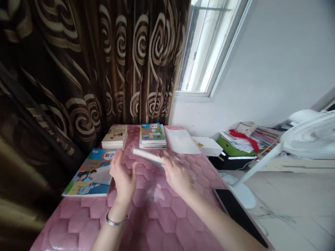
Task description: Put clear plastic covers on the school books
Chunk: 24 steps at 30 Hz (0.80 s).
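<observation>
My right hand [178, 177] grips one end of a slim white bar-shaped thing [148, 155] with a grey underside. It is tilted above the table and too blurred for me to name. Some clear, shiny material shows beside that hand, smeared. My left hand [123, 179], a silver bangle on its wrist, is raised with thumb and fingers apart and nothing in it. Just left of it, a blue maths textbook [91, 172] with cartoon children on its cover lies flat on the pink padded tabletop [167, 223].
Along the back stand a stack of tan books [115, 136], a stack topped by a colourful book [152, 134] and translucent white sheets [181, 140]. A white box [208, 145] is at the right, a black phone-like slab [238, 212] on the right edge. A white fan [274, 150] stands beyond.
</observation>
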Each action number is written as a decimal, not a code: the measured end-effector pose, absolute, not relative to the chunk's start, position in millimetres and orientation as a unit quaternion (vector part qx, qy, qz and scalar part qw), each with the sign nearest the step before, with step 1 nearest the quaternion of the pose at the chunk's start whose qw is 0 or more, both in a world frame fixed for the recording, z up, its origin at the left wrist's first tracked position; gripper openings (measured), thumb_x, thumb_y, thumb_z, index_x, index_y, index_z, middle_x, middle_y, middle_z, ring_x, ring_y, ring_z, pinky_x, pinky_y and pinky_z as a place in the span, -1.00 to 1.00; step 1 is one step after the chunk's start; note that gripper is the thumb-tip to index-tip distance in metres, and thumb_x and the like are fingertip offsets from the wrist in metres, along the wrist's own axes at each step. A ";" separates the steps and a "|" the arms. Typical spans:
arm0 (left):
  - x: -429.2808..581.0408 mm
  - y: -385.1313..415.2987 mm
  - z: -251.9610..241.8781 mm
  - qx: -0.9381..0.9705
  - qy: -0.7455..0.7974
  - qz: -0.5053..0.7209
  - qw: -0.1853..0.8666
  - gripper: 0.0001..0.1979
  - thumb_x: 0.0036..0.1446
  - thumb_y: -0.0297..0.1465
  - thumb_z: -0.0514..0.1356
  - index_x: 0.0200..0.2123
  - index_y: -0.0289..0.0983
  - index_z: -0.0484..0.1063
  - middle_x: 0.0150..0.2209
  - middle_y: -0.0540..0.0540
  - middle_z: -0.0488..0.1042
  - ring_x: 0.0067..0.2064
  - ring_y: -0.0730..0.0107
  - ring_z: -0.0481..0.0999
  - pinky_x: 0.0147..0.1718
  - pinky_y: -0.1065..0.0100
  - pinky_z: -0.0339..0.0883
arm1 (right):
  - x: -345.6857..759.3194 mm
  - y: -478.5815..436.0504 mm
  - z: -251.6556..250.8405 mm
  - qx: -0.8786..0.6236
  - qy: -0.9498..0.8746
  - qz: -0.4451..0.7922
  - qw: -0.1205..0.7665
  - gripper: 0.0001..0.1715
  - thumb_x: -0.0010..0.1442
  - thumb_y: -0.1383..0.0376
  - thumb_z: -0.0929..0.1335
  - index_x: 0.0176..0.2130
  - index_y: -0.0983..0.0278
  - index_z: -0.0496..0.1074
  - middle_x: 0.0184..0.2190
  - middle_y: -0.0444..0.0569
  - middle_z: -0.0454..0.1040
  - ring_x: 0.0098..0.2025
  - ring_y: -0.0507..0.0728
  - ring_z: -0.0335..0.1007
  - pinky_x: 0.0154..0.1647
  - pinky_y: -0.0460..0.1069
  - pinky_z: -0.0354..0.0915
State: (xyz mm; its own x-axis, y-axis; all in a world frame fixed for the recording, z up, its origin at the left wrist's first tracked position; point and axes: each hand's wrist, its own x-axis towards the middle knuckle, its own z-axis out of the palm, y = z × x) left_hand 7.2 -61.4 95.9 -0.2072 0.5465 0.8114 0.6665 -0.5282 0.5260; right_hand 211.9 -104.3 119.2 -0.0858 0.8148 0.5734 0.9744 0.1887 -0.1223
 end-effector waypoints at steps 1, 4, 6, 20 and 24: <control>6.0 -50.6 97.2 -0.578 -0.501 -0.644 -0.011 -0.38 0.16 -0.16 0.16 0.20 -0.33 0.13 0.18 -0.39 0.26 0.22 0.04 0.24 0.15 0.01 0.09 | 219.0 -96.3 130.4 -0.632 -0.693 -0.093 0.334 -0.70 0.25 0.35 0.24 -0.03 0.26 0.38 -0.20 0.07 0.54 -0.25 0.15 0.48 -0.29 -0.04 0.35; 6.2 -18.9 88.9 -0.495 -0.519 -0.619 -0.319 -0.48 0.24 -0.09 0.00 0.09 -0.35 0.24 -0.01 -0.34 0.45 0.00 0.11 0.48 -0.02 0.09 0.33 | 240.1 -69.4 144.1 -0.598 -0.608 0.129 0.507 -0.69 0.18 0.22 0.30 -0.08 0.26 0.39 -0.21 0.01 0.56 -0.22 0.15 0.47 -0.22 -0.02 0.36; 10.0 -2.3 79.3 -0.466 -0.489 -0.553 -0.487 -0.48 0.26 -0.05 -0.07 0.01 -0.35 0.32 -0.14 -0.29 0.53 -0.11 0.13 0.54 -0.12 0.13 0.40 | 249.2 -52.1 137.1 -0.558 -0.546 0.287 0.555 -0.64 0.12 0.14 0.35 -0.12 0.28 0.40 -0.21 0.01 0.56 -0.20 0.15 0.48 -0.22 -0.02 0.37; 16.7 42.4 26.7 -0.593 -0.589 -0.330 -0.439 -0.65 -0.01 -0.26 0.31 -0.22 -0.40 0.48 -0.27 -0.27 0.58 -0.19 0.12 0.57 -0.23 0.23 0.44 | 244.4 0.9 37.7 -0.699 -0.448 0.393 0.395 -0.71 0.13 0.17 0.37 -0.22 0.34 0.48 -0.33 0.03 0.59 -0.28 0.12 0.51 -0.29 -0.03 0.36; 28.8 34.1 17.1 -0.644 -0.637 -0.300 -0.299 -0.55 0.16 -0.34 0.13 0.02 -0.56 0.33 -0.05 -0.52 0.45 -0.01 -0.08 0.48 -0.12 0.07 0.38 | 248.8 -0.8 27.9 -0.737 -0.498 0.333 0.315 -0.75 0.18 0.23 0.34 -0.27 0.37 0.52 -0.34 0.06 0.59 -0.29 0.15 0.51 -0.29 -0.06 0.31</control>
